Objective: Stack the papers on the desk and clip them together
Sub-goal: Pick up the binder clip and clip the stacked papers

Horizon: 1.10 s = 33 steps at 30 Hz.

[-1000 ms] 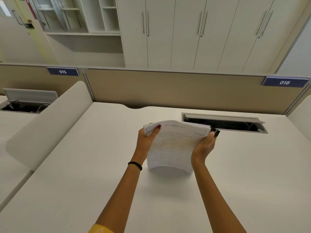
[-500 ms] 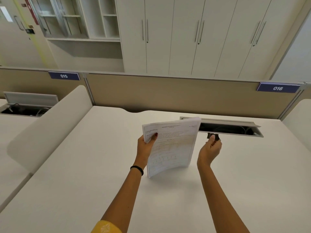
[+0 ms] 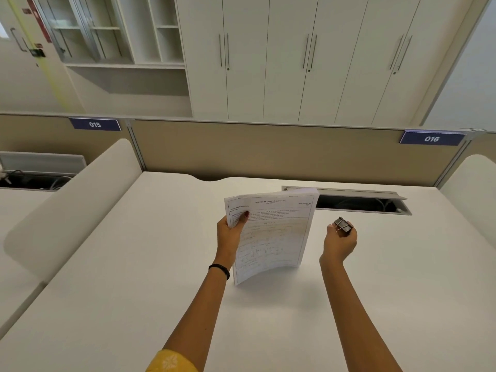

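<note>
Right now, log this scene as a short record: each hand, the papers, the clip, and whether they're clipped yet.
left hand: grips the paper stack at its top left corner, thumb on the front sheet
paper stack: upright and slightly bowed over the desk; unclear whether its lower edge touches the desk
right hand: pinches a black binder clip, apart from the paper stack, to its right
clipped: not yet
behind: open cable tray set in the desk
</note>
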Each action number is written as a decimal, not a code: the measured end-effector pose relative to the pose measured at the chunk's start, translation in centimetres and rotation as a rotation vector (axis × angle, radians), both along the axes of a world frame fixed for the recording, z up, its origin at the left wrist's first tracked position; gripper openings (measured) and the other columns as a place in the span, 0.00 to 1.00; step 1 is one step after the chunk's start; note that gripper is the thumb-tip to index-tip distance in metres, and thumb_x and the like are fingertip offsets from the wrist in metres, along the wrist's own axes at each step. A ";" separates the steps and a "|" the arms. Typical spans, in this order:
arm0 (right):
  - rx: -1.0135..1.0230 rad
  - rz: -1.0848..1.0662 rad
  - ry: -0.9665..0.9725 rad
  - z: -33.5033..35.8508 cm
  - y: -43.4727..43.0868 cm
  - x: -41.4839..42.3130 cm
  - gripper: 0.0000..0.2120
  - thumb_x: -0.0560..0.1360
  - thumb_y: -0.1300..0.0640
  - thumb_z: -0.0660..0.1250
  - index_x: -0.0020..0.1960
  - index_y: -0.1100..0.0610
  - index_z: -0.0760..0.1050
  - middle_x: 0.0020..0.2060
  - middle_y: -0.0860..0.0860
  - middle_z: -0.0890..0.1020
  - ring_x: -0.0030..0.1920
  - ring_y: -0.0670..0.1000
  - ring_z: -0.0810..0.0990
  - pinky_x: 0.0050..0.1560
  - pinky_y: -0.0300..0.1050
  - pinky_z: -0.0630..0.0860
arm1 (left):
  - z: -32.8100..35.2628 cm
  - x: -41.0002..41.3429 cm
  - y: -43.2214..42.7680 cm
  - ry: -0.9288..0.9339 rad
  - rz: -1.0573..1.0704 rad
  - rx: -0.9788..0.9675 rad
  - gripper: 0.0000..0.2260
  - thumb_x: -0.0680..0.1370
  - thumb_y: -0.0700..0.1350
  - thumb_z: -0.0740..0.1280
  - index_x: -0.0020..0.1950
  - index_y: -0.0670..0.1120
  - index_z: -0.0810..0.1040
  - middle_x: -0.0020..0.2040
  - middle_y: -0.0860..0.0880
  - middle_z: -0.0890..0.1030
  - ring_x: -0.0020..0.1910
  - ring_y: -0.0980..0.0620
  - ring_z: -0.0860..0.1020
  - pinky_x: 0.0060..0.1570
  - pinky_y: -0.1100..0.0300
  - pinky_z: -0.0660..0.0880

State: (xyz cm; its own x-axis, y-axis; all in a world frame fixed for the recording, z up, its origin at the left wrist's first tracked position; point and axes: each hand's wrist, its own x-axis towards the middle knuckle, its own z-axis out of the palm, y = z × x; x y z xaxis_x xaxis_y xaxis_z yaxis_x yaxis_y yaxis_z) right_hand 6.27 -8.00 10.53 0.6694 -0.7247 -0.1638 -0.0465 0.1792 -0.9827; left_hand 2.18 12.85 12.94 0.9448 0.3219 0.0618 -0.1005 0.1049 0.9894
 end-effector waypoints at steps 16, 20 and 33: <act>0.517 0.070 0.067 -2.2 -1.9 -0.2 0.09 0.80 0.57 0.56 0.57 0.58 0.69 0.50 0.59 0.78 0.46 0.55 0.80 0.51 0.52 0.78 | -0.3 0.8 -0.3 0.020 0.003 0.017 0.03 0.77 0.46 0.64 0.47 0.53 0.77 0.41 0.51 0.81 0.40 0.51 0.80 0.34 0.64 0.77; 0.547 0.098 0.108 -2.6 -1.9 -0.3 0.07 0.78 0.58 0.50 0.54 0.57 0.64 0.38 0.57 0.77 0.37 0.54 0.78 0.40 0.47 0.77 | -0.5 1.1 -0.4 0.025 0.000 0.017 0.03 0.77 0.46 0.64 0.47 0.53 0.77 0.42 0.51 0.81 0.40 0.50 0.80 0.36 0.61 0.78; 0.351 0.299 0.214 -3.5 -2.4 0.8 0.04 0.77 0.62 0.61 0.50 0.62 0.70 0.33 0.52 0.71 0.32 0.47 0.70 0.33 0.36 0.73 | -0.6 2.0 -0.5 0.032 0.020 0.007 0.02 0.77 0.47 0.65 0.47 0.52 0.77 0.42 0.50 0.81 0.41 0.48 0.80 0.39 0.57 0.79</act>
State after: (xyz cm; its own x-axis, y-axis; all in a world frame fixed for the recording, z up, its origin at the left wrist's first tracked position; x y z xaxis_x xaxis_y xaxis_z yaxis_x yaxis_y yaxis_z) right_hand 7.12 -10.40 7.04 0.7640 -0.3833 -0.5190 -0.3398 0.4448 -0.8287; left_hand 4.22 12.36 12.29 0.9398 0.3400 0.0338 -0.0705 0.0961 0.9929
